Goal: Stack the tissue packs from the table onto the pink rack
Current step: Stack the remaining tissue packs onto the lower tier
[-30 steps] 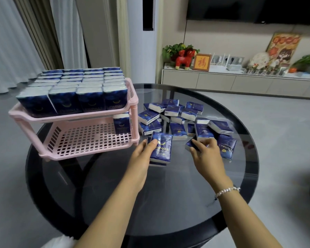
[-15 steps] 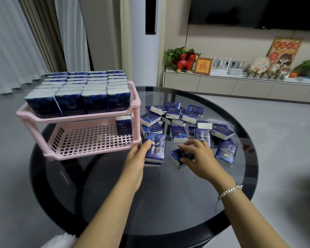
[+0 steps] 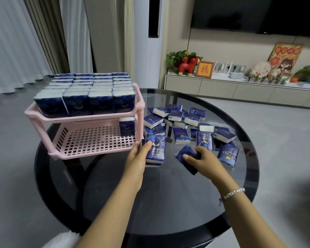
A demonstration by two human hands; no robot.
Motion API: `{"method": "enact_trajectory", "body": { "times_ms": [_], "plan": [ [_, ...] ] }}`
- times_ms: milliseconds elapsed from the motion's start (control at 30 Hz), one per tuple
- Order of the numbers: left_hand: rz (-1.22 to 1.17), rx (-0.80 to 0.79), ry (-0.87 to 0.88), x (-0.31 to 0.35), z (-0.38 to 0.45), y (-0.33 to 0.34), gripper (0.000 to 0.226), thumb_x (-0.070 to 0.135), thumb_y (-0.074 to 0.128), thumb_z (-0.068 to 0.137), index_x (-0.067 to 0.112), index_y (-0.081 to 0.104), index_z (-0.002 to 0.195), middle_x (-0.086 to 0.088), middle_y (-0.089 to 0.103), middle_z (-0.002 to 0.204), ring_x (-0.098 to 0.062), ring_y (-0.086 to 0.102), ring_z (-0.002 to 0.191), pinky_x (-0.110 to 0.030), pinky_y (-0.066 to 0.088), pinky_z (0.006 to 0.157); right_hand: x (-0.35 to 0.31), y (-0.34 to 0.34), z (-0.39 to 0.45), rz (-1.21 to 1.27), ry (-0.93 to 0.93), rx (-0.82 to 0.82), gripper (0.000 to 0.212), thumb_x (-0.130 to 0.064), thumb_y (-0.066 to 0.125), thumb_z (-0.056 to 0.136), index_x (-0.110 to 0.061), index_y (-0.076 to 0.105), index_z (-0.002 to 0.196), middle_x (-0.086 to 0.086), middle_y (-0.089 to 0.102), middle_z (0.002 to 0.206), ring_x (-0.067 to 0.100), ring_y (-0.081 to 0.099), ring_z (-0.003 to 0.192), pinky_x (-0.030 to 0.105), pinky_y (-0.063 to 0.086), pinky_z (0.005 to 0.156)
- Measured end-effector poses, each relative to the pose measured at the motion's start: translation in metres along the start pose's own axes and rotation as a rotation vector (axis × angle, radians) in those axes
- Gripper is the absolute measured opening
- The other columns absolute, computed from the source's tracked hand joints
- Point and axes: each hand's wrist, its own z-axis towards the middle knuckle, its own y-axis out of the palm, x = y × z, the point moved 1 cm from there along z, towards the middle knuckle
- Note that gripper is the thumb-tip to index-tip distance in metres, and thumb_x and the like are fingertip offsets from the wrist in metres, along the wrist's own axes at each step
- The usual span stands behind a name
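- Left hand (image 3: 139, 154) is gripping an upright Twinkle tissue pack (image 3: 156, 149), thumb across its front, beside the pink rack (image 3: 89, 119).
- Right hand (image 3: 202, 158) is curling its fingers around a blurred tissue pack (image 3: 185, 156).

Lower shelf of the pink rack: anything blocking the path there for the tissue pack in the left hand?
Nothing visible does. The left hand holds a tissue pack just off the open front right corner of the lower shelf. One tissue pack stands at that shelf's back right; the rest of the grid is bare.
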Motion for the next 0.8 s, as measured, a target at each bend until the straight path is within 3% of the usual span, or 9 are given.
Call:
{"method": "enact_trajectory", "body": {
  "times_ms": [100,233,333,467,533,633,700,800],
  "plan": [
    [0.048,0.038,0.006,0.003,-0.003,-0.001,0.059,0.042,0.069,0.069,0.018,0.061,0.122,0.001,0.068,0.118,-0.016,0.062,0.112,-0.040,0.040,0.108,-0.002,0.009,-0.011,0.549,0.127,0.037,0.024,-0.032,0.058,0.091,-0.008,0.059,0.095,0.006,0.059,0.083,0.016,0.053,0.072,0.029,0.043,0.066],
    [0.143,0.007,0.033,0.002,-0.012,0.001,0.058,0.047,0.069,0.072,0.026,0.058,0.125,0.008,0.065,0.122,-0.010,0.059,0.114,-0.033,0.041,0.105,-0.024,0.034,-0.022,0.972,0.146,0.002,0.021,-0.020,0.052,0.094,-0.005,0.066,0.097,0.008,0.070,0.091,0.025,0.061,0.088,0.036,0.045,0.085],
    [0.174,-0.045,0.061,0.000,-0.019,0.000,0.062,0.051,0.068,0.073,0.029,0.054,0.129,0.008,0.063,0.125,-0.009,0.058,0.117,-0.036,0.040,0.106,-0.045,0.052,-0.030,1.039,0.109,-0.022,0.022,-0.019,0.049,0.096,-0.008,0.065,0.107,0.009,0.071,0.105,0.024,0.065,0.102,0.037,0.048,0.094],
    [0.149,-0.051,0.074,0.006,-0.024,-0.007,0.061,0.037,0.061,0.090,0.029,0.034,0.145,0.009,0.048,0.143,-0.007,0.048,0.128,-0.033,0.032,0.112,-0.062,0.065,-0.036,1.037,0.064,-0.047,0.022,-0.022,0.046,0.098,-0.017,0.060,0.115,0.004,0.069,0.111,0.020,0.064,0.106,0.040,0.047,0.099],
    [0.147,-0.077,0.056,0.011,-0.029,-0.011,0.080,0.052,0.058,0.086,0.033,0.015,0.151,0.013,0.031,0.153,-0.005,0.035,0.137,-0.028,0.024,0.113,-0.066,0.066,-0.039,1.023,0.036,-0.095,0.025,-0.024,0.043,0.099,-0.020,0.057,0.120,0.002,0.068,0.114,0.017,0.064,0.106,0.037,0.048,0.097],
    [0.228,-0.137,0.047,0.016,-0.038,-0.016,0.115,0.082,0.056,0.060,0.037,0.002,0.151,0.016,0.018,0.156,-0.004,0.022,0.141,-0.026,0.018,0.111,-0.070,0.069,-0.044,0.982,-0.013,-0.170,0.027,-0.025,0.041,0.100,-0.024,0.054,0.123,-0.002,0.068,0.114,0.009,0.067,0.096,0.022,0.054,0.078],
    [0.298,-0.145,0.060,0.017,-0.042,-0.022,0.113,0.072,0.060,0.060,0.037,0.003,0.151,0.018,0.023,0.153,-0.004,0.026,0.139,-0.024,0.021,0.106,-0.073,0.070,-0.045,0.964,-0.027,-0.230,0.029,-0.026,0.040,0.100,-0.025,0.052,0.127,-0.002,0.067,0.117,0.009,0.066,0.100,0.024,0.054,0.081],
    [0.285,-0.157,0.085,0.019,-0.041,-0.034,0.098,0.060,0.075,0.064,0.037,0.027,0.147,0.017,0.047,0.141,-0.002,0.045,0.127,-0.030,0.027,0.113,-0.079,0.068,-0.045,1.048,-0.015,-0.427,0.032,-0.021,0.040,0.099,-0.017,0.051,0.129,0.004,0.066,0.120,0.015,0.065,0.104,0.030,0.053,0.089]
  ]
}}
